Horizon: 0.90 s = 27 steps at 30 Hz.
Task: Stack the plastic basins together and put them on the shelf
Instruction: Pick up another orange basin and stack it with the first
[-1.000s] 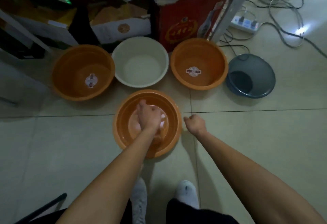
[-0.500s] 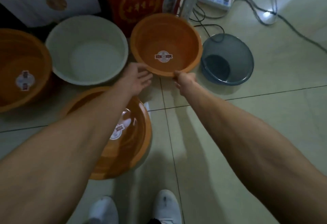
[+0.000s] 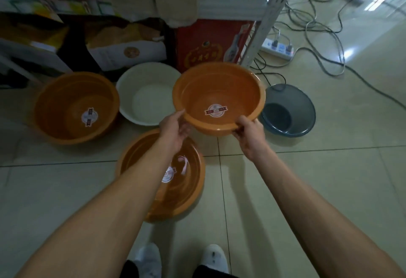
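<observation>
Figure: Within the half second before this moment, the labelled orange basin [image 3: 216, 99] left the floor; it now hung tilted above the tiles, the left hand [image 3: 175, 127] closed on its near rim at 8 o'clock and the right hand [image 3: 249, 133] closed on the rim at 5 o'clock. The receiving orange basin [image 3: 189, 190] lay on the floor at 7 o'clock of it, so nesting appeared the next step, while the large orange basin [image 3: 74, 106], white basin [image 3: 146, 95] and grey basin [image 3: 290, 110] awaited stacking.
</observation>
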Motion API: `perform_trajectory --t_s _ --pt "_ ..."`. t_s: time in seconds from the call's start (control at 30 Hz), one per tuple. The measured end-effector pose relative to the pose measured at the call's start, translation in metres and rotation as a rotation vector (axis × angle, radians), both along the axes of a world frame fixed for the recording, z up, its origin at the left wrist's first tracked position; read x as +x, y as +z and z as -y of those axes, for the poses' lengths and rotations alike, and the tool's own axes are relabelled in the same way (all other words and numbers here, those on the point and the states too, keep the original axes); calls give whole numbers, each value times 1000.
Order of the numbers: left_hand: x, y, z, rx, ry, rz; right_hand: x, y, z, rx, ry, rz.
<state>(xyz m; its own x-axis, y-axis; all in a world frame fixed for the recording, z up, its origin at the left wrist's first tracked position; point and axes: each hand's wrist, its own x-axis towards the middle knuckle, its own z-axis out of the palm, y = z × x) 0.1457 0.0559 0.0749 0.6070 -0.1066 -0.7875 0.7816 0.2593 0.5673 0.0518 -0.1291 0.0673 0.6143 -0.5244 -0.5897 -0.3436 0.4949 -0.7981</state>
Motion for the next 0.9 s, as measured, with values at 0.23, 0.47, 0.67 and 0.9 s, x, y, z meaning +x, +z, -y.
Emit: perform_trajectory --t_s 0.23,0.47,0.67,0.9 --pt "-71 3 -125 488 113 89 -45 5 -62 -35 299 -233" --pt "-117 -36 -206 761 -22 13 -69 -31 -117 -132 769 -389" --pt "-125 -40 -200 934 -383 -49 -83 -50 -129 -338 872 -523" --pt "-123 -73 -175 900 -677 66 -74 -64 -143 -685 1139 -678"
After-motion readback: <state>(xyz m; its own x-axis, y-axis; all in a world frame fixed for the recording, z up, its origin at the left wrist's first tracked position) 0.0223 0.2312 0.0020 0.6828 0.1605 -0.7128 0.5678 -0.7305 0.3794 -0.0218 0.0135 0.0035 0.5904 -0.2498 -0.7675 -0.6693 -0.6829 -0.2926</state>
